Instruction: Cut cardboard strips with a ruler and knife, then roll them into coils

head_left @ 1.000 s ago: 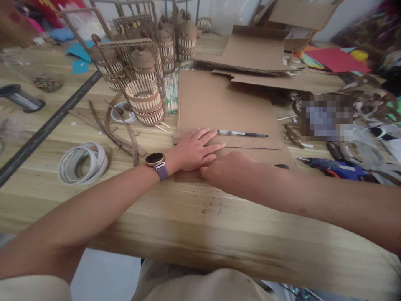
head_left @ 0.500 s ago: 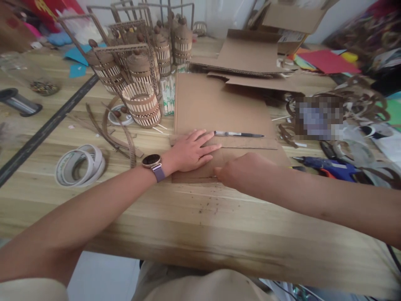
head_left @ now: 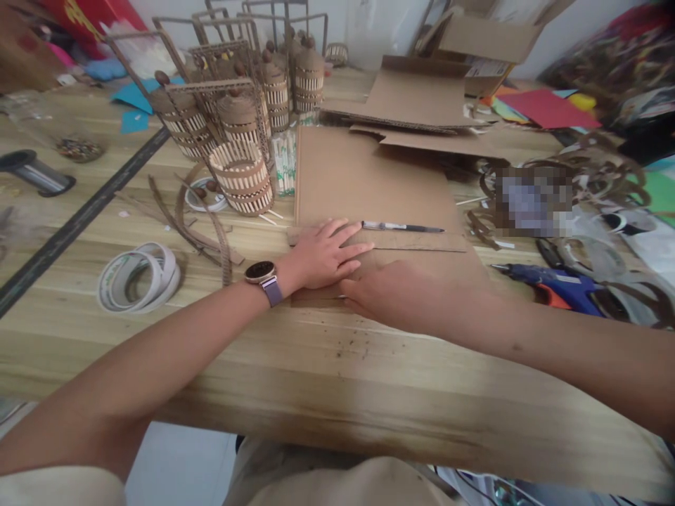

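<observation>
My left hand (head_left: 327, 256) lies flat with fingers spread on a brown cardboard sheet (head_left: 369, 176), its fingertips over a narrow cardboard strip (head_left: 422, 242) that crosses the sheet. A pen (head_left: 403, 227) rests along the strip, touching or almost touching the fingertips. Close by on the right, my right hand (head_left: 387, 294) is closed low over the sheet's near edge. A small pale tip shows under its fingers; the rest of what it holds is hidden. Dark crumbs (head_left: 356, 344) are scattered on the table in front.
Lantern-like stick baskets with handles (head_left: 242, 179) stand at the back left. White tape rolls (head_left: 138, 277) and cardboard strips (head_left: 190, 225) lie left. More cardboard (head_left: 416, 91) is stacked behind. A blue glue gun (head_left: 564, 284) lies right, beside curled brown strips (head_left: 606, 169).
My right hand has slid left along the near edge of the cardboard, closer to my left hand. The left hand keeps its place on the sheet. The view has shifted slightly.
</observation>
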Available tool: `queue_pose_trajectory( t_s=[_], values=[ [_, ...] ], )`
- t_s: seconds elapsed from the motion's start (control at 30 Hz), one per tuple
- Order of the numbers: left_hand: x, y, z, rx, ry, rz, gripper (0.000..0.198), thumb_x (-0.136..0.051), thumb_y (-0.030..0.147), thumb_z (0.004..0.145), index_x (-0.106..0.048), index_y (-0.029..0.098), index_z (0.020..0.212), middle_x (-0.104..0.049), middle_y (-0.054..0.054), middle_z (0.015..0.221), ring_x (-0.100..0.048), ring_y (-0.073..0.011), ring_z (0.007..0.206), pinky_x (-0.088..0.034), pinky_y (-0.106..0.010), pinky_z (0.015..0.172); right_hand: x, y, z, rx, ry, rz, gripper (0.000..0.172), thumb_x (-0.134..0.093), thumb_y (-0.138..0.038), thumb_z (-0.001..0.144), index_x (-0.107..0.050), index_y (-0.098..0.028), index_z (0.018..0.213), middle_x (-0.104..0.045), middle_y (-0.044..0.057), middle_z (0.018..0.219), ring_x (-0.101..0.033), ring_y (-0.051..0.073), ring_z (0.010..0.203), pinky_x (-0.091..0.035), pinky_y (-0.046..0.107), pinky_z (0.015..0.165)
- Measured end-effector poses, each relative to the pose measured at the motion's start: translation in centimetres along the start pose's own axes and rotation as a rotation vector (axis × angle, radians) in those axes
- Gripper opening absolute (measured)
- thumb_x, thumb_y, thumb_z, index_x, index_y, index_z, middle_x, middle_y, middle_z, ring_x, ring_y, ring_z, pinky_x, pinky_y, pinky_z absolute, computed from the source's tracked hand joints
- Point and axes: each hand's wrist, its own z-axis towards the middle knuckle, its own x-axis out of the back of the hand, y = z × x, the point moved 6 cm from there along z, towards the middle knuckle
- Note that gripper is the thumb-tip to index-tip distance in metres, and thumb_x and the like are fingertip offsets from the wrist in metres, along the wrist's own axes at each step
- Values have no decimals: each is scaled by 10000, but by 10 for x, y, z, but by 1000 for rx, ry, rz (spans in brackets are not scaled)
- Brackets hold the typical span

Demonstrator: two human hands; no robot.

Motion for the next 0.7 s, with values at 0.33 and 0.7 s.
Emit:
queue_pose_trajectory(
  t_s=[0.33,0.7],
  values=[
    [0,1,-1,-12,-9,15,442,-404,383,1033,-498,258,1447,-415,-139,1542,-374,-320,1392,-286,-521,1144,-2,-9,19,61,95,-100,316,-456,-18,877,-688,-152,1044,-732,104,827,-666,227,715,-450,300,593],
    [4,2,-1,-10,-51,3,454,-369,390,1041,-490,247,1454,-397,-141,1553,-358,-338,1399,-282,-539,1148,14,-18,21,40,-26,-114,327,-503,15,851,-705,-147,1050,-755,138,981,-706,270,841,-516,331,645]
  ],
)
